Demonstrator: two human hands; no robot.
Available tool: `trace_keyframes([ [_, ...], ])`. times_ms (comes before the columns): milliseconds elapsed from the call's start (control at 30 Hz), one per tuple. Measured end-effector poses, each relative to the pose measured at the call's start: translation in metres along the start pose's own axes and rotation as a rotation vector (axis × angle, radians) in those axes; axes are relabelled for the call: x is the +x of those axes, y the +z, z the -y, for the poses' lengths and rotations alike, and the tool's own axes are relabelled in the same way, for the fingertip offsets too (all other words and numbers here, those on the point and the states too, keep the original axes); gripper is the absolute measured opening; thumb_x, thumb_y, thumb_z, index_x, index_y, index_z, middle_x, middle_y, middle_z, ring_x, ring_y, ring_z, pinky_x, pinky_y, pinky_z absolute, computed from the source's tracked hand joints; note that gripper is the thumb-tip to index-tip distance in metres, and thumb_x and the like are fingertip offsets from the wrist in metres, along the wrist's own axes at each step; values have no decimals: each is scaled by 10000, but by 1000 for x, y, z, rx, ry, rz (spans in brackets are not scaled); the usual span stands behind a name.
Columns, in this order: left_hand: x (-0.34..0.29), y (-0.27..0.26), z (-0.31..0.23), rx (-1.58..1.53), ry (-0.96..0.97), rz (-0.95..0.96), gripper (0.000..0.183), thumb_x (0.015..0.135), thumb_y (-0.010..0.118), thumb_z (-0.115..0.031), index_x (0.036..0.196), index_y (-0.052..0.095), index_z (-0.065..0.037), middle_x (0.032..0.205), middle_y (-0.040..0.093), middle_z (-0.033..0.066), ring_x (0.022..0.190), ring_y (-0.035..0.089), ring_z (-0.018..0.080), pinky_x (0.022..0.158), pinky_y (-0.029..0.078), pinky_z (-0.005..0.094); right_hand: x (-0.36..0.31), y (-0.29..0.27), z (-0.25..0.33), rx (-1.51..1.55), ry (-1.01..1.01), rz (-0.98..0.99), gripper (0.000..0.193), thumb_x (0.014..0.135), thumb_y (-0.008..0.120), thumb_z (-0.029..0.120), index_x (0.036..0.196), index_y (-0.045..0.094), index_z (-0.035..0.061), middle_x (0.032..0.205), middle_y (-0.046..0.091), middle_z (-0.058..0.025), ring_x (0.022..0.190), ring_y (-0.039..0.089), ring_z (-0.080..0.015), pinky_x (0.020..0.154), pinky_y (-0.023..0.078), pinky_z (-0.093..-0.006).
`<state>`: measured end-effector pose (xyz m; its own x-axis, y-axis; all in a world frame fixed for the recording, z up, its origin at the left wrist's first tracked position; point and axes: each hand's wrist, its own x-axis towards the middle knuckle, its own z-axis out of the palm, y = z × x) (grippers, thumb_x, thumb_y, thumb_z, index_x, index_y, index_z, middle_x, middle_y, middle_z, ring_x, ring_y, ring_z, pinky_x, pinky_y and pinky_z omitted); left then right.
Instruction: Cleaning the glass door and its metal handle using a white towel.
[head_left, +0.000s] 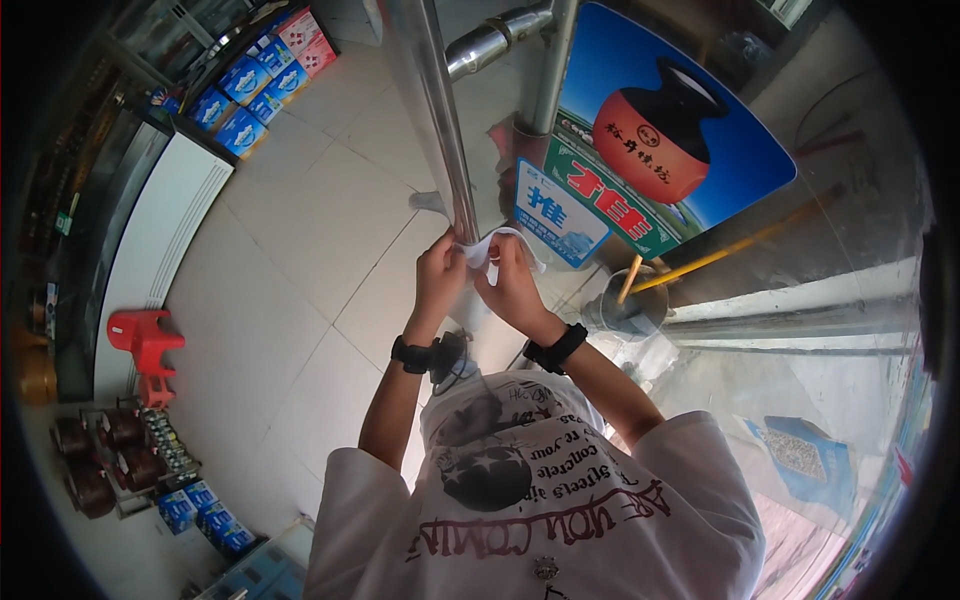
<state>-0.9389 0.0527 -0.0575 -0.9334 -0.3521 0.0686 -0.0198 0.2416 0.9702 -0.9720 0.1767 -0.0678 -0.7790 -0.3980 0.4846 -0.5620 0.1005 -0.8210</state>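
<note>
White printed shirt (560, 500) closest to the lens, the wearer's forearms reaching up and away from it. Dark band at each wrist. Ahead of the chest, a shiny metal pole (443, 120) runs down to the hands.

White cloth (483, 248) at the pole's lower visible part, between the two hands and against the metal. Left hand (440, 278) at the pole's left: fingers bent well in, gripping the cloth's near edge. Right hand (512, 287) on the other side: fingers curled, thumb close to them, cloth pinched there.

Step in hand, by judgement: cloth being drawn about the pole. Next move probably calls for an even pull from both hands, fabric kept snug to the metal.

Cloth looks thin, soft, bunched; a loose fold flares out past the right knuckles. Whether it circles the pole fully cannot be told, nor whether it is damp. Pale tiled floor (290, 270) beyond.
</note>
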Motion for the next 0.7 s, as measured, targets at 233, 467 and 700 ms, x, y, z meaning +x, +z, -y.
trace_keyframes([
  [233,4,33,79,225,-144,22,257,690,524,-14,941,579,-12,785,622,136,747,610,221,641,458,285,-34,30,-69,-33,242,103,346,634,542,-41,924,359,4,813,483,-222,789,488,-408,639,386,-433],
  [467,15,33,113,363,-246,127,202,662,606,-122,830,610,-10,790,615,173,775,600,301,635,462,344,-49,42,-88,-170,398,93,262,673,601,77,810,391,1,726,511,-193,640,515,-350,575,411,-384],
  [700,-6,13,69,457,-161,95,170,685,612,-141,805,621,-20,675,599,162,574,585,178,550,443,290,-41,20,-53,-98,466,198,118,626,555,59,665,454,13,635,505,-160,639,513,-334,550,387,-379],
])
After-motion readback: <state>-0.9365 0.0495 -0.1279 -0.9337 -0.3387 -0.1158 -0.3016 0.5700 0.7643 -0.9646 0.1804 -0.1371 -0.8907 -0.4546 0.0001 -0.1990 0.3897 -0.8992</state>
